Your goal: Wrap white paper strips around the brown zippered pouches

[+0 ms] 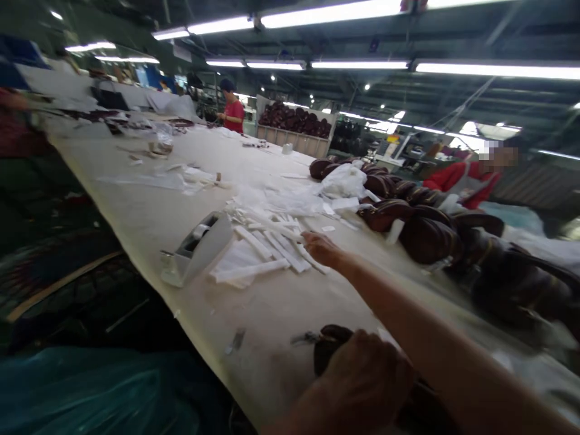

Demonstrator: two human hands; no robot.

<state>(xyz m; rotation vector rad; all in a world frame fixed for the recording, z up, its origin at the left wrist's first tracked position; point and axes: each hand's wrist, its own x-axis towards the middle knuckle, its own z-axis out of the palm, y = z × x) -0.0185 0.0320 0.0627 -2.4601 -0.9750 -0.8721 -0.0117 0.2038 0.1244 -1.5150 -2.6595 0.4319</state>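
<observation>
At the bottom of the view, my left hand (362, 368) is closed on a dark brown leather bag (328, 350), most of it hidden behind the hand and my right forearm. A small metal piece hangs blurred at the bag's side. Further up the table, my right hand (321, 249) reaches to the pile of white strips (281, 244). Its fingers are pinched together at the end of one white strip (285, 228). The strips lie loosely across each other on white sheets.
A grey tape dispenser (197, 248) stands left of the strips. Crumpled clear plastic (276, 196) lies behind them. Brown bags (426, 232) line the table's right side. People in red (233, 112) work at the far end and at the right. Teal plastic (90, 393) hangs lower left.
</observation>
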